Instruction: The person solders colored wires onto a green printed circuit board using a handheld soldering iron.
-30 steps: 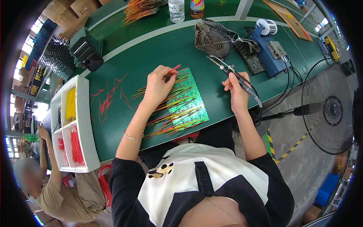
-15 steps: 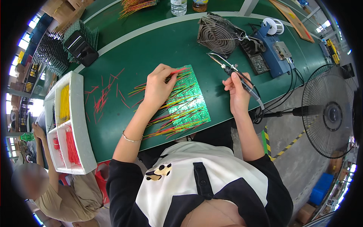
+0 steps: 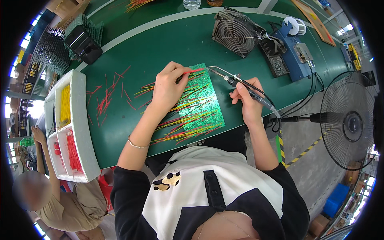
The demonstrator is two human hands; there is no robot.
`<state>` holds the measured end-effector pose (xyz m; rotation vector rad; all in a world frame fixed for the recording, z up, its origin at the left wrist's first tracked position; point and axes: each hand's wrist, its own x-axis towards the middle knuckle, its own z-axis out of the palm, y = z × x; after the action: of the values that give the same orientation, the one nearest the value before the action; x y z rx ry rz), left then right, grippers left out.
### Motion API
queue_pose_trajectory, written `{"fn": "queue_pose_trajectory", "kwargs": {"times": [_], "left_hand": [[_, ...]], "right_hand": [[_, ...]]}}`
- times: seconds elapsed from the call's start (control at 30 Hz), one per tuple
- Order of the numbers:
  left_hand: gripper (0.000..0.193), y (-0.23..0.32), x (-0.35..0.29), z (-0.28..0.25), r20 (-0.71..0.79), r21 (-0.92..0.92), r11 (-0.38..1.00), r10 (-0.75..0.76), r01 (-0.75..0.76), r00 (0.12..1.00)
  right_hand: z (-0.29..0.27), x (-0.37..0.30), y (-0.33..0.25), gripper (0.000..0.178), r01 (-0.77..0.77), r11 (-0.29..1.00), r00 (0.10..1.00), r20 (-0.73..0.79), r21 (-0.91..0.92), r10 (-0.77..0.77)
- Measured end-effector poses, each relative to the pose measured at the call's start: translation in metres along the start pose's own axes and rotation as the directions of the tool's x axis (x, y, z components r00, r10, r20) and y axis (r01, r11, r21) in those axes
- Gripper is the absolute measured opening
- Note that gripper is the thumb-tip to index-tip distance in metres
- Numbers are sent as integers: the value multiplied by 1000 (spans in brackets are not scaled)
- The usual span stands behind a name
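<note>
Nearest the body, the lower half of the green circuit board (image 3: 202, 106) already carries many red and yellow wires (image 3: 182, 128) fanned out to its left, so that part of the soldering looks done, as far as the picture shows. Above them, the left hand (image 3: 168, 86) rests on the board and pinches one red wire (image 3: 192, 72) between thumb and fingers, its end laid at the upper edge. The right hand (image 3: 248, 100) is closed around the handle of a soldering iron (image 3: 236, 82), whose tip points at that same upper edge, just beside the wire's end; whether it touches I cannot tell. The top rows look barest, so I judge only a few joints are left on this board.

Further left, loose red wires (image 3: 106, 96) lie scattered on the green table (image 3: 160, 44), and a white tray (image 3: 86, 132) holds more yellow and red ones, so supply remains. Beyond the board stand a small fan (image 3: 236, 34) and a blue soldering station (image 3: 294, 56)
</note>
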<state>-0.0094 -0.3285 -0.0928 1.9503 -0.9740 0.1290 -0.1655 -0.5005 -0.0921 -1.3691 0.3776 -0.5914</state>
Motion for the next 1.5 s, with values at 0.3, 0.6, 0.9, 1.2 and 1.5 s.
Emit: {"fn": "queue_pose_trajectory", "kwargs": {"times": [0.3,0.6,0.9,1.2,1.5], "left_hand": [[12,0,0,0,-7,-1,1000,-1,1,1000],[13,-1,1,1,-12,7,1000,11,-11,1000],[13,-2,0,2,-17,-6,1000,4,-4,1000],[11,4,2,-2,0,14,1000,13,-13,1000],[9,8,2,-7,18,26,999,-25,25,1000]], "right_hand": [[2,0,-1,19,-12,1000,1000,13,-23,12],[2,0,-2,19,4,999,1000,23,-41,-3],[-2,0,2,16,27,993,998,-53,113,-21],[-7,5,0,16,86,976,980,-193,202,-46],[-19,9,2,17,144,974,952,-293,173,-89]]}}
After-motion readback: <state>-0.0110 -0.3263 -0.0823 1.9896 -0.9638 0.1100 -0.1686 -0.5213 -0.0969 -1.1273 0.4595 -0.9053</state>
